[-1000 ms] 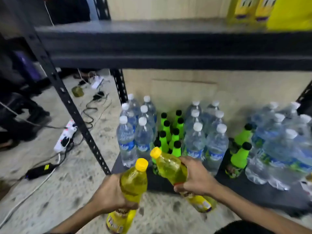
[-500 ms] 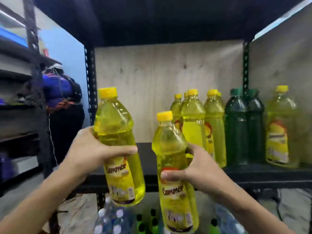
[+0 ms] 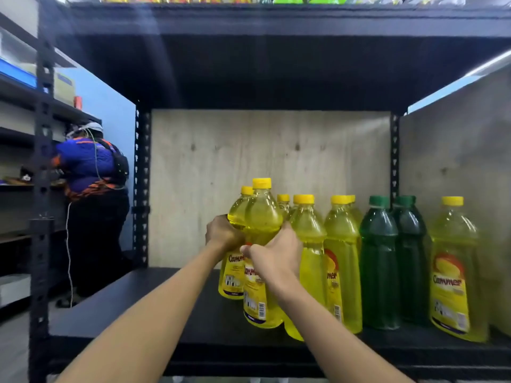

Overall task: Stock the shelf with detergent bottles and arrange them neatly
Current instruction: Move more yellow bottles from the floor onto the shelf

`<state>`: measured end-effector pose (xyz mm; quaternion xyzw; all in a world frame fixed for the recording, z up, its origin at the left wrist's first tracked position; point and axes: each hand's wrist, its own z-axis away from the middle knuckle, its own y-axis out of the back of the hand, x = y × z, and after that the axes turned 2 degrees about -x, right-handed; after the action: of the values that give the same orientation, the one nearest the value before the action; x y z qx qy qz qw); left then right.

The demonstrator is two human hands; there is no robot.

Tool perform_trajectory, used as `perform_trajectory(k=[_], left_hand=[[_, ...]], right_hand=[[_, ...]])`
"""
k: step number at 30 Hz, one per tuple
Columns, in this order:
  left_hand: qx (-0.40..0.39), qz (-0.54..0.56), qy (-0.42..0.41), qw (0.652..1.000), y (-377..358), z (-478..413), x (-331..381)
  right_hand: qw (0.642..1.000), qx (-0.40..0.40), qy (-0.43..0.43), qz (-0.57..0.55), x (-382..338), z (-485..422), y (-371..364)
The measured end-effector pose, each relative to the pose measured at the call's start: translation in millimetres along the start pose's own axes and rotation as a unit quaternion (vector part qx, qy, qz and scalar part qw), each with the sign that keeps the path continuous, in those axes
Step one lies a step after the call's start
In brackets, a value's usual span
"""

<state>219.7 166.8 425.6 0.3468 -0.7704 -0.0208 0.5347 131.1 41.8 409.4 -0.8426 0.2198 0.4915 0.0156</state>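
Two yellow detergent bottles stand upright on the black shelf [image 3: 132, 308]. My left hand [image 3: 222, 234] grips the rear bottle [image 3: 235, 217] at its waist. My right hand [image 3: 272, 257] grips the front bottle [image 3: 261, 219], which stands just in front and to the right of the other. Both sit at the left end of a row of yellow bottles [image 3: 341, 244]. Further right are two dark green bottles [image 3: 380, 261] and one more yellow bottle [image 3: 453, 266] near the right wall.
The shelf's left half is bare black board with a plywood back panel [image 3: 221, 161]. A black upright post [image 3: 41, 189] stands at the near left. A person in a blue top [image 3: 88, 172] works at another rack to the left. A shelf board [image 3: 276, 20] hangs overhead.
The view rose from the bottom shelf of water bottles to this shelf. Both hands carried their yellow bottles forward and set them upright at the left end of the yellow row.
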Motion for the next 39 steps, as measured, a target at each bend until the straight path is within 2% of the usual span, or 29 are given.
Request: perform_trajectory(k=[5, 10, 12, 16, 19, 20, 21, 22, 25, 27, 29, 30, 33, 34, 39], left_hand=[[-0.011, 0.007, 0.024, 1.0, -15, -23, -24], [-0.045, -0.016, 0.005, 0.999, -14, -24, -34], [-0.057, -0.009, -0.008, 0.998, -16, -20, -42], [-0.102, 0.027, 0.029, 0.994, -10, -2, -53], [0.018, 0.035, -0.006, 0.999, 1, 29, -59], [0.047, 0.05, -0.032, 0.997, 3, 42, -59], [0.045, 0.081, -0.058, 0.994, 3, 56, -58], [0.013, 0.13, -0.069, 0.989, 3, 67, -54], [-0.159, 0.242, -0.041, 0.956, -3, 85, -46], [-0.245, 0.227, -0.023, 0.942, -5, 87, -45], [-0.275, 0.181, -0.011, 0.944, -9, 88, -48], [-0.272, 0.155, -0.008, 0.95, -12, 89, -50], [-0.217, 0.11, -0.014, 0.97, -22, 93, -53], [-0.194, 0.111, -0.015, 0.975, -24, 94, -53], [-0.075, 0.086, -0.049, 0.992, -24, 97, -52]], right_hand=[[1.0, 0.016, -0.003, 0.015, 18, 1, -28], [0.999, 0.032, -0.03, 0.007, 27, -6, -30], [0.999, 0.031, -0.037, 0.016, 28, -5, -26], [0.999, 0.003, -0.038, 0.036, 28, 0, -19], [0.995, -0.047, -0.084, 0.018, 19, -1, -12], [0.993, -0.06, -0.097, 0.009, 14, -2, -10], [0.992, -0.07, -0.108, 0.003, 9, -3, -6], [0.99, -0.076, -0.115, -0.001, 4, -2, -1], [0.986, -0.102, -0.131, 0.005, -12, -2, 11], [0.979, -0.15, -0.139, 0.009, -21, 0, 26], [0.978, -0.173, -0.104, 0.052, -25, 0, 46], [0.983, -0.148, -0.069, 0.08, -24, -2, 56], [0.986, 0.043, 0.03, 0.157, -11, -7, 79], [0.981, 0.079, 0.045, 0.169, -5, -8, 81], [0.985, 0.033, 0.003, 0.169, 19, -16, 66]])
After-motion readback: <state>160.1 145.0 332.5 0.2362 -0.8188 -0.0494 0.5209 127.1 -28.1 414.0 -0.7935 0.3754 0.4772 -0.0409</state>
